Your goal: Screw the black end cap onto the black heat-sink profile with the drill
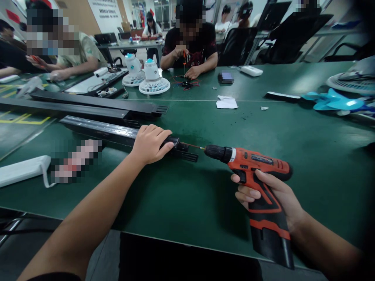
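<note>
My right hand (263,191) is wrapped round the grip of a red and black cordless drill (258,160), its chuck pointing left. A long thin bit (191,146) reaches from the chuck to the end of a long black plastic housing (99,128). Whether the tip touches inside is hidden. My left hand (152,144) lies over that housing near its slotted right end, fingers wrapped across the top and thumb along the near side. The housing lies aslant on the green table (181,203).
Two more black housings (96,107) lie behind. White fan parts (154,80) stand farther back, and blue fan blades (334,100) lie at the right. A white device (23,169) is at the left. A person (190,43) opposite holds an orange screwdriver (184,58).
</note>
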Demonstrator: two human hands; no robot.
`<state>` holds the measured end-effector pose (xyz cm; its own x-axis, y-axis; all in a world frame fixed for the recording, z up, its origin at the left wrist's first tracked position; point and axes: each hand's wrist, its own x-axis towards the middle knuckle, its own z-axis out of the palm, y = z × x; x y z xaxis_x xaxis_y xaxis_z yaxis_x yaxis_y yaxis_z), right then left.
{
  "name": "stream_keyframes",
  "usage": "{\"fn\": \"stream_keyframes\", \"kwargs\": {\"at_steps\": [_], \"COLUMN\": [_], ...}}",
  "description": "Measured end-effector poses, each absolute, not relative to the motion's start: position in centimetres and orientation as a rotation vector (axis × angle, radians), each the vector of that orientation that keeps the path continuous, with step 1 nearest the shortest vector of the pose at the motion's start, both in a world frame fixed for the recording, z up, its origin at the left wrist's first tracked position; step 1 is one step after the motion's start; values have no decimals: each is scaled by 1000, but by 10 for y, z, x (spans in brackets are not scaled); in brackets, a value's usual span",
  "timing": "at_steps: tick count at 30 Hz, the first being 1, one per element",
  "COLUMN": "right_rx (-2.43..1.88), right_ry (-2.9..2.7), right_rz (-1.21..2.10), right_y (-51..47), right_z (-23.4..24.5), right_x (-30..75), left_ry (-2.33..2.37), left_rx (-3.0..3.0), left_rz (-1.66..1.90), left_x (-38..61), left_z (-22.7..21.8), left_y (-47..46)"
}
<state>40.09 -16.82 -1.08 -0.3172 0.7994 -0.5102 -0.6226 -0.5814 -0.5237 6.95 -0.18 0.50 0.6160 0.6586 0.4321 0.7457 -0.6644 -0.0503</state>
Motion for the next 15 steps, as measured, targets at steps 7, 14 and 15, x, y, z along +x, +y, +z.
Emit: {"fn": "stream_keyframes", "kwargs": {"at_steps": [7, 14, 15], "right_rx": [-956, -961, -963], "right_ry": [-336, -350, -351], "right_rz": [2004, 1996, 1997], "right_y": [-166, -166, -166], "right_z": [-11, -8, -8], "right_x": [401, 398, 398], "left_ry": [-1056, -1087, -1099], "left_rx": [-2680, -2653, -2642], "left_rz": [-532, -564, -564], "left_x": [68, 59, 58], "left_z": [5, 6, 6], "left_y": [-2, -2, -1]}}
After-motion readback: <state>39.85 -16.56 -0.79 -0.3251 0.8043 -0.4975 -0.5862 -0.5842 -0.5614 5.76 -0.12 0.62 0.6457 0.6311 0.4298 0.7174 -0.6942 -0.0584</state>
